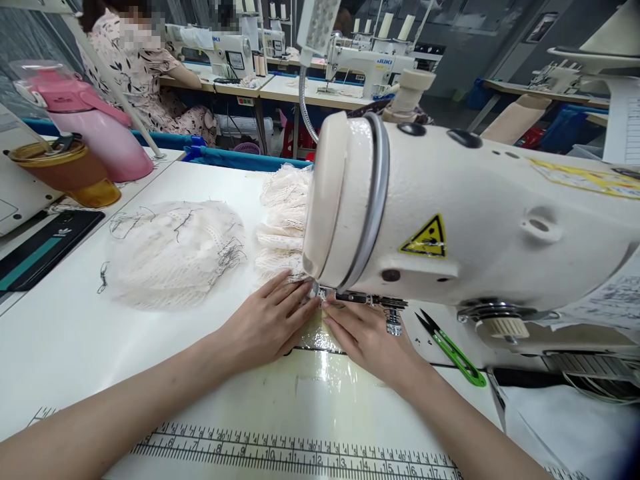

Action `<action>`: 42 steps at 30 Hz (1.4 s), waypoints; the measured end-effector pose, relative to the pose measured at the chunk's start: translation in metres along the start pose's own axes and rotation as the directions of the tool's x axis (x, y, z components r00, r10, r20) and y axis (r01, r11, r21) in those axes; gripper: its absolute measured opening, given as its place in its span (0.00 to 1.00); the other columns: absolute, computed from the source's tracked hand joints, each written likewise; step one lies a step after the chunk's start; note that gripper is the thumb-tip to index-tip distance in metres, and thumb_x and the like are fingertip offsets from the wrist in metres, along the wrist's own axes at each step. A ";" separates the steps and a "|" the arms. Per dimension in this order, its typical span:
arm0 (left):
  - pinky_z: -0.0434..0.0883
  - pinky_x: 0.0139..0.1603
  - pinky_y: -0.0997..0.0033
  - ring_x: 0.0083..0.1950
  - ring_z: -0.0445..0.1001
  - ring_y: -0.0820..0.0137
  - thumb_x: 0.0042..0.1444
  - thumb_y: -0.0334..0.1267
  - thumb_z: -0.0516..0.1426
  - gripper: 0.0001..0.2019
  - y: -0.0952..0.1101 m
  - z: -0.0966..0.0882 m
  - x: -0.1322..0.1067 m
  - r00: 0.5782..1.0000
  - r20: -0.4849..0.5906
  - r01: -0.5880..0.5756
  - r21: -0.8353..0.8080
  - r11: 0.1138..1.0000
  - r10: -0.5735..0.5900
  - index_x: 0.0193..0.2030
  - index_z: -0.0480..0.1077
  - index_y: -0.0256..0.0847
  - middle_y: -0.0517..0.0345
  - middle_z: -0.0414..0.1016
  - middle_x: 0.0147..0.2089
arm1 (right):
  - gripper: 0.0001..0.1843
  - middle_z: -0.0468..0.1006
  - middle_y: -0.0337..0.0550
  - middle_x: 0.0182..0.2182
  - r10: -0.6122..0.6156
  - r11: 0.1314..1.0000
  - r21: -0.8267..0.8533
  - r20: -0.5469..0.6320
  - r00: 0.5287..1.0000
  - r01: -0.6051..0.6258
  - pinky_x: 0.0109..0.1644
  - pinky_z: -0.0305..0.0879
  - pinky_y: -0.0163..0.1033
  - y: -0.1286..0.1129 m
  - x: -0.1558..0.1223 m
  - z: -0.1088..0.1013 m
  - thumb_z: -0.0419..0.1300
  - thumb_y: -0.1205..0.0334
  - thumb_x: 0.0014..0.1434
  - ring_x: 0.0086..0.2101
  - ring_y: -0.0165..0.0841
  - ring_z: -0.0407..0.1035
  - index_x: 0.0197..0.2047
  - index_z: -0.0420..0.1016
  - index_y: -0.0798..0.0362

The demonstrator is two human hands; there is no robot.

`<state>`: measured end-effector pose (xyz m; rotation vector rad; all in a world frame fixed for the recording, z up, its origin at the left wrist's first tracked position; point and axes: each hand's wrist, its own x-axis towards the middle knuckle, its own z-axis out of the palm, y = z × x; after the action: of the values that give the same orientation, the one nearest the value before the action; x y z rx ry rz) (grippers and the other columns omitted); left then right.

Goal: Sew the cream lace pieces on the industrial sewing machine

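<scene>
My left hand [273, 317] lies flat with its fingers stretched out, the tips on the near edge of gathered cream lace fabric [283, 230] beside the presser foot. My right hand [370, 337] rests on the other side of the foot, fingers extended and thumb apart, partly hidden by the machine's parts. Above both hands looms the head of a white sewing machine [425, 200], which hides part of the fabric. The needle area shows only in part between my fingertips.
A round cream lace piece [175, 257] with loose dark threads lies at left. Green thread snips [453, 350] lie at right. A dark phone [47, 250], amber cup [75, 170] and pink bottle [95, 127] stand left. A ruler strip [295, 457] runs along the front. Another person [130, 80] sits beyond.
</scene>
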<state>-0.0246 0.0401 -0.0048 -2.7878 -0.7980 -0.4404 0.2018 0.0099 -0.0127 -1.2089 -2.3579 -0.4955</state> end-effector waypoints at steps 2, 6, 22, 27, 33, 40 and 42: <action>0.63 0.63 0.49 0.59 0.70 0.56 0.66 0.38 0.47 0.19 0.000 0.000 0.000 1.000 0.007 -0.002 0.002 1.000 0.002 0.59 0.66 0.33 0.44 0.72 0.57 | 0.12 0.82 0.40 0.38 0.014 1.000 -0.008 -0.020 1.000 -0.014 0.39 0.67 0.40 0.001 0.001 0.000 0.58 0.58 0.63 0.32 0.32 0.75 0.48 0.78 0.47; 0.60 0.65 0.48 0.61 0.68 0.56 0.66 0.39 0.47 0.19 -0.001 0.001 0.001 1.000 0.014 0.003 -0.003 1.000 -0.003 0.60 0.65 0.33 0.44 0.72 0.57 | 0.13 0.81 0.41 0.31 -0.016 1.000 0.006 -0.054 0.998 0.016 0.37 0.67 0.41 0.006 0.001 0.004 0.56 0.57 0.64 0.29 0.33 0.73 0.49 0.77 0.48; 0.62 0.63 0.58 0.57 0.71 0.61 0.66 0.31 0.47 0.16 0.003 -0.001 0.004 0.999 -0.040 -0.027 0.077 0.997 0.030 0.54 0.70 0.31 0.46 0.74 0.55 | 0.14 0.81 0.41 0.31 0.076 0.985 0.153 0.068 0.995 -0.086 0.39 0.70 0.42 0.007 0.006 0.007 0.53 0.55 0.65 0.33 0.35 0.74 0.45 0.79 0.46; 0.64 0.62 0.51 0.59 0.70 0.55 0.66 0.37 0.46 0.17 0.002 0.001 0.004 0.998 -0.008 0.069 -0.007 0.998 -0.069 0.55 0.68 0.31 0.42 0.73 0.56 | 0.15 0.81 0.40 0.35 0.166 0.949 0.234 0.191 0.967 -0.209 0.40 0.72 0.42 -0.001 0.006 0.003 0.54 0.54 0.65 0.37 0.35 0.76 0.52 0.76 0.41; 0.64 0.61 0.51 0.59 0.70 0.55 0.65 0.35 0.46 0.17 -0.001 0.000 0.005 0.999 -0.008 0.045 -0.037 0.998 -0.045 0.55 0.68 0.33 0.44 0.73 0.56 | 0.16 0.82 0.39 0.34 0.194 0.907 0.323 0.249 0.949 -0.270 0.41 0.71 0.41 -0.003 0.005 0.000 0.54 0.54 0.66 0.34 0.34 0.75 0.54 0.74 0.42; 0.62 0.62 0.51 0.60 0.69 0.55 0.65 0.36 0.46 0.17 0.000 0.000 0.005 0.998 0.018 0.057 -0.052 0.997 -0.056 0.54 0.68 0.33 0.46 0.72 0.58 | 0.15 0.81 0.39 0.30 0.189 0.890 0.362 0.261 0.946 -0.278 0.40 0.70 0.40 -0.003 0.009 -0.003 0.55 0.54 0.65 0.31 0.34 0.75 0.53 0.75 0.44; 0.62 0.63 0.51 0.60 0.69 0.55 0.65 0.36 0.46 0.17 0.000 0.000 0.005 0.998 0.024 0.066 -0.048 0.997 -0.065 0.55 0.68 0.33 0.46 0.72 0.57 | 0.16 0.81 0.39 0.32 0.196 0.905 0.331 0.233 0.952 -0.268 0.42 0.70 0.41 -0.005 0.008 -0.003 0.55 0.54 0.65 0.33 0.34 0.75 0.54 0.74 0.43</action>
<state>-0.0204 0.0426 -0.0033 -2.8224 -0.8981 -0.4460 0.1939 0.0114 -0.0063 -1.3841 -2.2815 0.1396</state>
